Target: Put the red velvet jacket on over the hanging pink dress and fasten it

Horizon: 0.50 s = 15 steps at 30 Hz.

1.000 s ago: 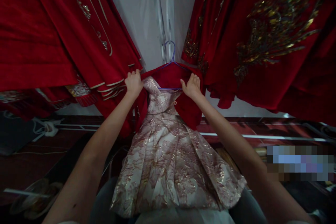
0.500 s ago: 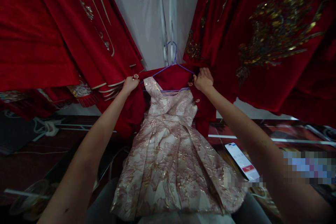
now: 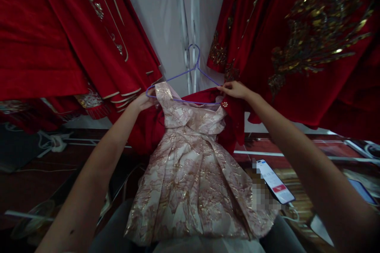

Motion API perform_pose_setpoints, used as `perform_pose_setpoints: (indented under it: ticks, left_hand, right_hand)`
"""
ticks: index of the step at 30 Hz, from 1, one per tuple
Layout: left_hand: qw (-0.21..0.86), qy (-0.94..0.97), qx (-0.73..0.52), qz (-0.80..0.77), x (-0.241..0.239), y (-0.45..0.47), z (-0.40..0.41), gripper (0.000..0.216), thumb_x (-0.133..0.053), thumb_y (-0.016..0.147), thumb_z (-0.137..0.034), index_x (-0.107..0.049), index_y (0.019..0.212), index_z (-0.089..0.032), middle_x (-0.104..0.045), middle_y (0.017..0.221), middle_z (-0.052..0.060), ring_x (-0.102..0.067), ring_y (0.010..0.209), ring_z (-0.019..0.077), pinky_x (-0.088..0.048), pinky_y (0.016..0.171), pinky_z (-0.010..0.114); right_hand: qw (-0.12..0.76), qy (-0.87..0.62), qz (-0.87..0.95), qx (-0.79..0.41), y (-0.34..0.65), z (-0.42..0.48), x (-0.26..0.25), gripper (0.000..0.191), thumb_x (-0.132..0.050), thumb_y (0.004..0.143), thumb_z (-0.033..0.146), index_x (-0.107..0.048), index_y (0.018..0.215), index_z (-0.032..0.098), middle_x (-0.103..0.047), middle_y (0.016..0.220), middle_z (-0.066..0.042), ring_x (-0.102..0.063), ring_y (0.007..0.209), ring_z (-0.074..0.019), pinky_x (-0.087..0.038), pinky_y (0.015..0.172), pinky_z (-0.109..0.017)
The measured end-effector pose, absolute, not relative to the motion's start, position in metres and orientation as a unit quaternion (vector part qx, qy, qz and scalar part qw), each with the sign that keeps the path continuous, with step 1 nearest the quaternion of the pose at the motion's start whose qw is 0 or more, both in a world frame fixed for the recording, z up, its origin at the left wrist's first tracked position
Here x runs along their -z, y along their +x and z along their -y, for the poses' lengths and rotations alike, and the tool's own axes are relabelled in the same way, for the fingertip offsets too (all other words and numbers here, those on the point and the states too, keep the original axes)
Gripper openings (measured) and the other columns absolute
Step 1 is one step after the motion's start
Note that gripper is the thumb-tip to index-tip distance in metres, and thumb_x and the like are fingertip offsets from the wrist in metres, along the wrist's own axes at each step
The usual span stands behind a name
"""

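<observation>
A: Main item, where?
B: Pale pink-and-white brocade dress with metallic gold floral patterning, centre. Its strap is looped over the left end of a thin purple hanger; the pleated skirt is spread down toward the person's grey-clad legs.

A: Left hand?
B: Left hand is placed at the hanger's left end, next to the strap. Fingers are partly hidden by the hanger and strap; whether anything is gripped cannot be told.

A: Right hand?
B: Right hand is closed in a pinch. The upper edge of a red cloth jacket with small flower-shaped fastenings is gripped by thumb and fingers, right by the hanger's right end.

A: Jacket position?
B: Mostly behind the dress; red cloth is seen on both sides of the bodice. One flower-shaped fastening is shown just below the right hand.

A: Surroundings, quick.
B: Long red embroidered garments are hung on the left. On the right, a red garment with gold sequin embroidery is hung. A smartphone with a lit white screen is seen right of the skirt, partly pixelated nearby.
</observation>
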<state>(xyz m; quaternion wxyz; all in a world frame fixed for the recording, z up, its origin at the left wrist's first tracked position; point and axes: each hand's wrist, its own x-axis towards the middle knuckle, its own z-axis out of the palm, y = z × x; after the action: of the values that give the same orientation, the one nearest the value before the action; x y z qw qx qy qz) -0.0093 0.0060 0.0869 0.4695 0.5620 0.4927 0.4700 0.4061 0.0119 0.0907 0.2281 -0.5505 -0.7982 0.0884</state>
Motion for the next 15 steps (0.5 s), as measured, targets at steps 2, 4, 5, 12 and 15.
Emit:
perform_pose_setpoints:
  ticks: [2,4,5,12,15]
  left_hand:
    - [0.463,0.563,-0.497,-0.470,-0.095,-0.008,-0.007,0.038,-0.044,0.086,-0.045,-0.066,0.096,-0.016,-0.070,0.077,0.008,-0.064,0.071,0.0152,-0.052,0.071,0.029]
    - [0.444,0.576,-0.491,-0.480,-0.105,-0.007,-0.009,0.047,-0.044,0.084,-0.053,-0.067,0.100,-0.015,-0.069,0.079,0.010,-0.064,0.073,0.0172,-0.052,0.070,0.029]
    - [0.432,0.589,-0.479,-0.487,-0.109,-0.005,-0.009,0.050,-0.049,0.081,-0.056,-0.067,0.100,-0.014,-0.069,0.080,0.010,-0.063,0.073,0.0177,-0.051,0.068,0.029]
    - [0.284,0.668,-0.500,-0.472,-0.110,0.002,-0.030,0.049,-0.078,0.056,-0.052,-0.072,0.087,-0.014,-0.070,0.081,0.005,-0.057,0.070,0.0129,-0.044,0.064,0.022]
    - [0.275,0.637,-0.557,-0.457,-0.095,0.003,-0.038,0.046,-0.075,0.058,-0.054,-0.070,0.079,-0.013,-0.067,0.075,0.004,-0.055,0.066,0.0118,-0.042,0.061,0.022]
  right_hand:
    - [0.202,-0.564,0.799,-0.054,0.403,-0.014,-0.089,0.061,-0.034,0.087,0.064,-0.070,0.084,0.015,-0.071,0.083,-0.009,-0.064,0.077,-0.0177,-0.043,0.074,-0.026]
    - [0.171,-0.588,0.790,-0.019,0.401,-0.016,-0.087,0.063,-0.032,0.087,0.066,-0.071,0.086,0.017,-0.070,0.085,-0.010,-0.064,0.080,-0.0202,-0.043,0.077,-0.029]
    - [0.157,-0.602,0.783,-0.007,0.400,-0.017,-0.086,0.064,-0.032,0.086,0.068,-0.071,0.087,0.017,-0.070,0.087,-0.011,-0.064,0.082,-0.0218,-0.043,0.078,-0.031]
    - [0.194,-0.644,0.738,-0.051,0.415,-0.017,-0.066,0.066,-0.041,0.077,0.075,-0.070,0.083,0.016,-0.065,0.067,-0.009,-0.061,0.065,-0.0212,-0.041,0.062,-0.030]
    - [0.314,-0.615,0.719,-0.073,0.427,-0.016,-0.048,0.060,-0.048,0.073,0.073,-0.066,0.082,0.017,-0.063,0.067,-0.005,-0.056,0.060,-0.0175,-0.039,0.056,-0.027]
